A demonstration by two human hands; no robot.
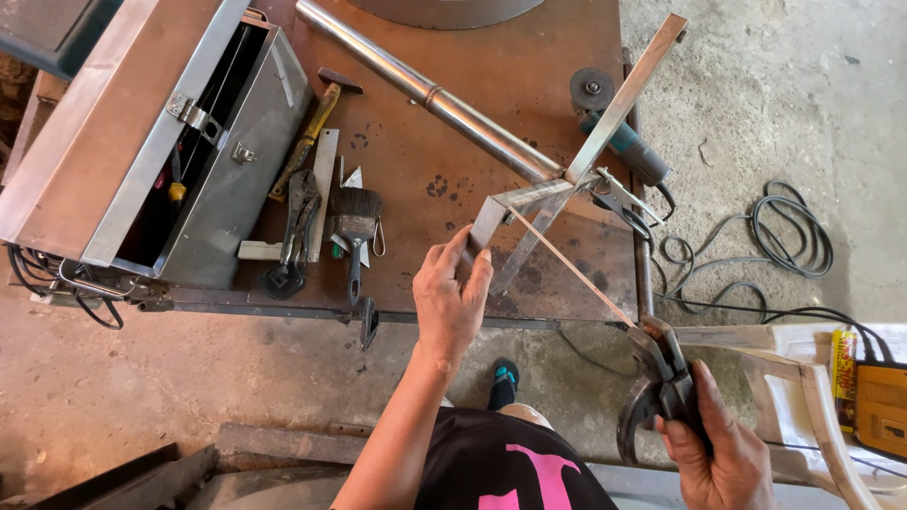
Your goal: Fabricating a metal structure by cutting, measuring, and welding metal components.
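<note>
An open metal toolbox (227,179), a hammer (307,137), a brush (357,222) and an angle grinder (619,132) lie on the rusty workbench (491,66)

Far right, by the picture's edge: yellow box-shaped machine (881,408) with a dark label patch on its face. Just left of it, touching: tall thin red and yellow packet (843,376), standing up. No screens, no signs.

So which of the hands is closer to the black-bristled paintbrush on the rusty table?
The left hand. It grips the bent metal strip just right of the paintbrush; the right hand, holding the electrode holder, is far off, below the table edge.
</note>
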